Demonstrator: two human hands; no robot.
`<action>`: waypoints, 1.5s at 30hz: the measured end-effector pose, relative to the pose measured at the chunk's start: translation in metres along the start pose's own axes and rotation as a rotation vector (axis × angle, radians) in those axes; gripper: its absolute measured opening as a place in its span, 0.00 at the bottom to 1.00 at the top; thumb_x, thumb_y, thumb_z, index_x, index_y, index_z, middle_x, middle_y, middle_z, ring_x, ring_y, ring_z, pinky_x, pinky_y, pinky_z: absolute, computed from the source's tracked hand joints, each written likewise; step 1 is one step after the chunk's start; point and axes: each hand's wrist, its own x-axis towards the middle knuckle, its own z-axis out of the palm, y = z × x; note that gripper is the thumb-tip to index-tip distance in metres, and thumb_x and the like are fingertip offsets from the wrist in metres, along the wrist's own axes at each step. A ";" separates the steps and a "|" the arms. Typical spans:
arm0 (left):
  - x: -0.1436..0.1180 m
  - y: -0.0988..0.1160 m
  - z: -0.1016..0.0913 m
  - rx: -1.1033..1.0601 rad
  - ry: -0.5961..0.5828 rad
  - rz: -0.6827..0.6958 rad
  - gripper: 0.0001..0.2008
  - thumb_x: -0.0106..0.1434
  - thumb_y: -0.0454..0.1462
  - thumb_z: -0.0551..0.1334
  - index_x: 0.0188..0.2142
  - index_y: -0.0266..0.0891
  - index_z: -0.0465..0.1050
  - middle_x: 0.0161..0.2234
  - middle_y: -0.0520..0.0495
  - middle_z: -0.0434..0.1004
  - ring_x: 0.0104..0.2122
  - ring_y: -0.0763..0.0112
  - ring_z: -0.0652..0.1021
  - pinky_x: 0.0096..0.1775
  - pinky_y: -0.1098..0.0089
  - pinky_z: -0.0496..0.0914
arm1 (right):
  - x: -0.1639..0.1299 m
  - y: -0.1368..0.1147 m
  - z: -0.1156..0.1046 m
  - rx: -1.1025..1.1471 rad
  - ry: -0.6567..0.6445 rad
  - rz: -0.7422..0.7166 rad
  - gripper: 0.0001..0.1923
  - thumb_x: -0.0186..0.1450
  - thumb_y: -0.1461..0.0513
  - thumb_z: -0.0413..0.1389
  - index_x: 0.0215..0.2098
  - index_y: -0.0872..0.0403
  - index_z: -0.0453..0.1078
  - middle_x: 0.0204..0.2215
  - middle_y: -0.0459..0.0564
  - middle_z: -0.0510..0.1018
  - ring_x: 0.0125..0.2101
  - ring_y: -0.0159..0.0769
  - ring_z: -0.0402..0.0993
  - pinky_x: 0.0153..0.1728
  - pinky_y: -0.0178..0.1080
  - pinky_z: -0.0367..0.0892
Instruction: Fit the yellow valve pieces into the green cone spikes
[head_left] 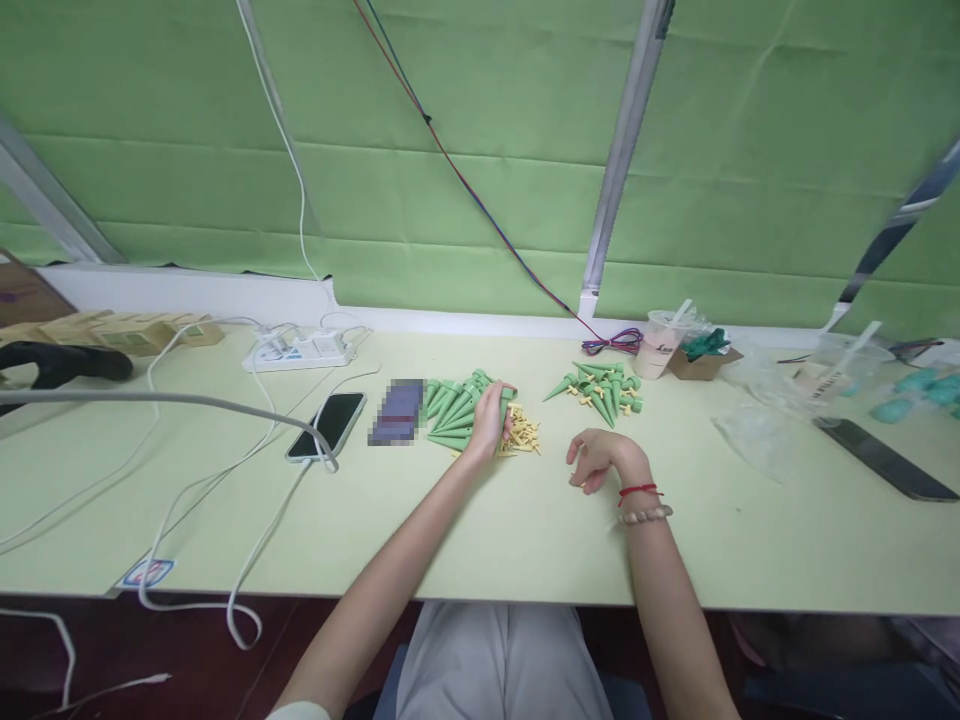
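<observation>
My left hand [491,420] is closed around a green plastic cone [505,402] at the right edge of a pile of green cones [450,408]. Just right of that hand lies a heap of small yellow pieces [523,432]. My right hand [598,458] rests on the pale green table [525,530] with its fingers curled loosely; whether it holds a small piece is unclear. It wears a red cord and a bead bracelet at the wrist. A second group of green cones with yellow pieces fitted [600,388] lies beyond it.
A phone [328,425] on a white cable lies left of the cones, beside a blurred dark card [396,411]. A power strip [300,350] sits at the back. A plastic cup [661,343], small box [701,357], clear bags [757,430] and another phone [885,458] lie to the right.
</observation>
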 end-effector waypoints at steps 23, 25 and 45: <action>-0.005 0.001 -0.003 0.166 -0.033 0.228 0.23 0.60 0.53 0.51 0.37 0.38 0.72 0.12 0.58 0.53 0.11 0.80 0.56 0.16 0.76 0.51 | 0.026 -0.043 0.055 0.329 0.503 -0.835 0.12 0.50 0.55 0.61 0.23 0.54 0.66 0.21 0.46 0.70 0.22 0.32 0.67 0.25 0.36 0.67; -0.004 0.001 -0.002 0.169 -0.051 0.219 0.23 0.59 0.54 0.52 0.36 0.37 0.72 0.12 0.58 0.53 0.11 0.81 0.56 0.16 0.76 0.51 | 0.024 -0.041 0.053 0.182 0.603 -0.892 0.08 0.53 0.58 0.58 0.23 0.54 0.66 0.23 0.46 0.70 0.24 0.33 0.68 0.25 0.35 0.66; -0.003 0.008 -0.005 0.162 -0.030 0.225 0.19 0.56 0.49 0.57 0.36 0.35 0.74 0.12 0.58 0.57 0.11 0.81 0.56 0.15 0.75 0.52 | 0.031 -0.045 0.058 0.677 0.229 -0.666 0.25 0.43 0.49 0.64 0.33 0.56 0.73 0.30 0.50 0.76 0.29 0.34 0.71 0.27 0.36 0.71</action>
